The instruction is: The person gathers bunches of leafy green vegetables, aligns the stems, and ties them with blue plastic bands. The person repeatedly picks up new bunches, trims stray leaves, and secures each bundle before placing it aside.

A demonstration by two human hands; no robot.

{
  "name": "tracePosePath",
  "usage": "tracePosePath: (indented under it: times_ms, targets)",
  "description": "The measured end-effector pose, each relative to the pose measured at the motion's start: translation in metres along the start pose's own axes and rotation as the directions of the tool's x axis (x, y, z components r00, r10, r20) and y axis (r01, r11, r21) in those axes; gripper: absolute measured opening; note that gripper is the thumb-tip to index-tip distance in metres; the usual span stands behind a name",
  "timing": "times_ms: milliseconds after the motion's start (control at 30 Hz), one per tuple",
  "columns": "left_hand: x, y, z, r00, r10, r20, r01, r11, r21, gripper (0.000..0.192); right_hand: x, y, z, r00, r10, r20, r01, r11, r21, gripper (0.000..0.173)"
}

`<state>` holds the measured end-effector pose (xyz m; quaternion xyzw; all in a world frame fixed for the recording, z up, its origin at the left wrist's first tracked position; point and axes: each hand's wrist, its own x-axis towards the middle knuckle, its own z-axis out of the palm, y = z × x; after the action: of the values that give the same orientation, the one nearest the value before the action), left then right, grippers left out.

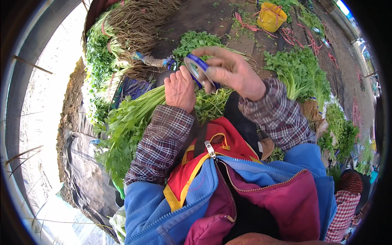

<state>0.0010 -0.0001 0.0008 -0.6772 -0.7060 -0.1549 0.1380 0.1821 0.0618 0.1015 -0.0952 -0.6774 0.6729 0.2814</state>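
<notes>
My left hand [180, 89] is closed around the stalks of a bunch of leafy celery [131, 114], whose leaves hang down to the left over my forearm. Just to its right, my right hand [229, 72] holds a roll of blue tape [196, 65], with fingers inside and around the ring. The roll is beside the gripped stalks; whether tape is wrapped on them cannot be told. Behind my left hand is a wrapped handle or tool [154, 61] with a blue ring at its end. Loose green stalks [211, 102] lie below the roll.
Tied celery bunches with long roots [134, 27] are piled at upper left. More bunches [298, 73] lie at right. A yellow bucket [272, 17] stands at the top among pink strips [245, 24]. Dark sheeting [88, 165] lies at left. Another person's checked sleeve [343, 211] shows at lower right.
</notes>
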Motion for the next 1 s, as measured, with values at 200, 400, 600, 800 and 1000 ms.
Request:
tracePosePath:
  times_ms: [200, 400, 600, 800, 1000]
  targets:
    - [0.018, -0.011, -0.008, 0.971, -0.234, 0.045, 0.238, 0.965, -0.112, 0.068, -0.157, 0.075, 0.066, 0.824, 0.287, -0.488, -0.431, 0.877, -0.212, 0.043]
    - [0.014, -0.035, -0.061, 0.927, 0.049, 0.371, 0.222, 0.727, -0.65, 0.081, -0.145, 0.149, 0.034, 0.8, 0.251, -0.545, -0.473, 0.823, -0.315, 0.048]
    - [0.01, -0.038, -0.068, 0.836, 0.257, 0.484, 0.29, 0.542, -0.789, 0.104, -0.042, 0.145, 0.019, 0.906, -0.028, -0.422, -0.298, 0.665, -0.685, 0.031]
    - [-0.051, -0.008, -0.066, 0.955, -0.291, -0.059, 0.259, 0.914, -0.314, 0.085, 0.002, 0.123, 0.04, 0.918, -0.161, -0.362, -0.107, 0.778, -0.619, 0.033]
    - [-0.038, -0.029, -0.018, 0.875, -0.443, -0.197, 0.423, 0.896, -0.139, 0.078, -0.034, 0.078, 0.073, 0.964, 0.001, -0.266, -0.138, 0.857, -0.496, 0.046]
